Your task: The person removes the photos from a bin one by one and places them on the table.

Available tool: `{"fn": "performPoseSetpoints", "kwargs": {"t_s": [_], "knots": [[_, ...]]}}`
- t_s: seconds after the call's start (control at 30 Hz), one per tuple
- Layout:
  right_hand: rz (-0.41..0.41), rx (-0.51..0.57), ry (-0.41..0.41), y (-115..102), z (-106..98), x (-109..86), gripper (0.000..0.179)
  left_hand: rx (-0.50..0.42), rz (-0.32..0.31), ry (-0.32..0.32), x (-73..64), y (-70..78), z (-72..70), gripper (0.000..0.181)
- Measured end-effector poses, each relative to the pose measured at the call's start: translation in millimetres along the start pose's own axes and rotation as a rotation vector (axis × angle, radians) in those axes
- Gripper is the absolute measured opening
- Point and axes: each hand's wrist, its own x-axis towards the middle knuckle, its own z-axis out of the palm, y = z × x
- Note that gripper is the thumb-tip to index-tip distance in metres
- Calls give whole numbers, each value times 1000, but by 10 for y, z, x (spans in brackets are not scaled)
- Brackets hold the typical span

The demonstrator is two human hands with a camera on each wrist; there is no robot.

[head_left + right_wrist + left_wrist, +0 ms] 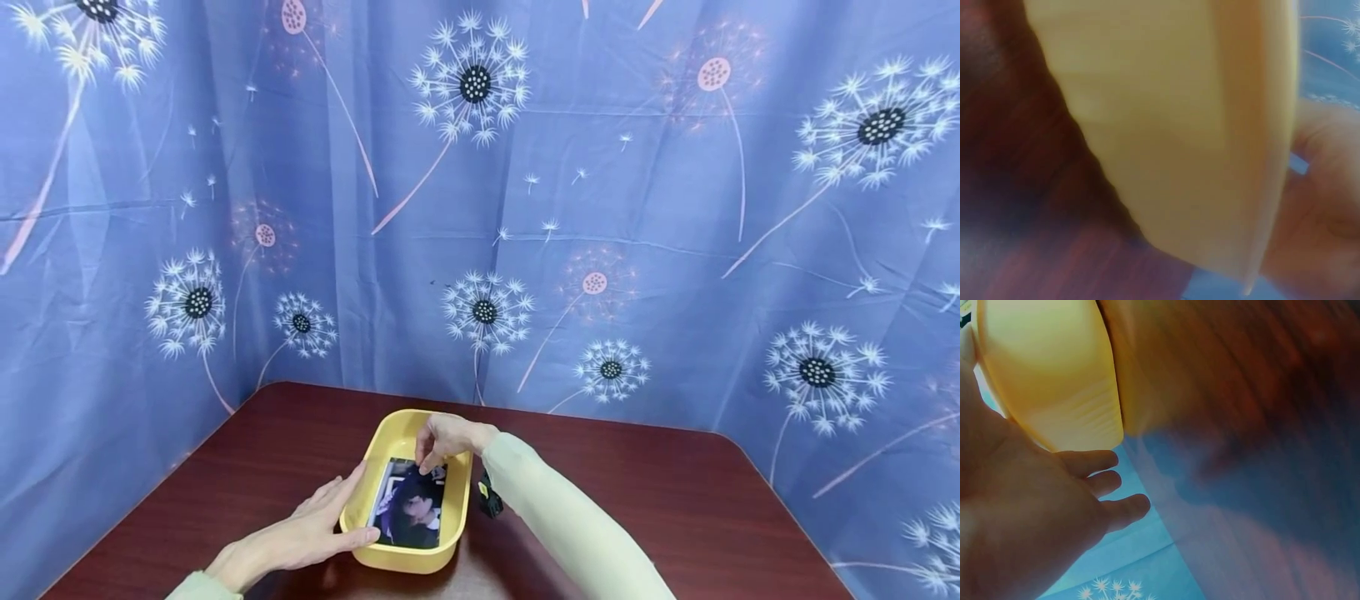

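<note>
A yellow plastic basin (408,560) with rounded corners stands on the table. Inside it lies a glossy photo print (416,504), showing a dark-haired figure. My left hand (311,525) rests along the basin's left side with fingers extended and thumb over the near left rim. In the left wrist view, several straight fingertips (1129,509) show beside the basin's outer wall (1054,369). My right hand (448,435) reaches over the right rim, its thumb and index finger pinching the photo's far edge. The right wrist view is blurred, and the basin wall (1141,125) hides the fingertips.
The dark red-brown wooden table (637,492) extends to both sides of the basin. A blue curtain (675,208) with dandelion prints hangs behind and to the left. Under my right wrist sits a small black device (490,498) beside the basin.
</note>
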Motion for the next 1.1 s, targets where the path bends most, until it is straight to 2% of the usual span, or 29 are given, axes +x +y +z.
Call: {"fn": "performPoseSetpoints", "kwargs": {"t_s": [0.13,0.3,0.67,0.8,1.1], "knots": [[3,2,-23,42,18,25,9,-2,-4,0,4,0,6,98],[39,-1,-16,91,41,66,21,2,-3,-1,12,9,3,98],[165,-244,21,59,140,127,35,-1,-9,8,11,-14,26,97],[164,-296,30,56,177,136,37,6,2,13,14,-32,33,98],[153,-307,44,57,185,141,35,4,38,15,10,-39,23,97]]}}
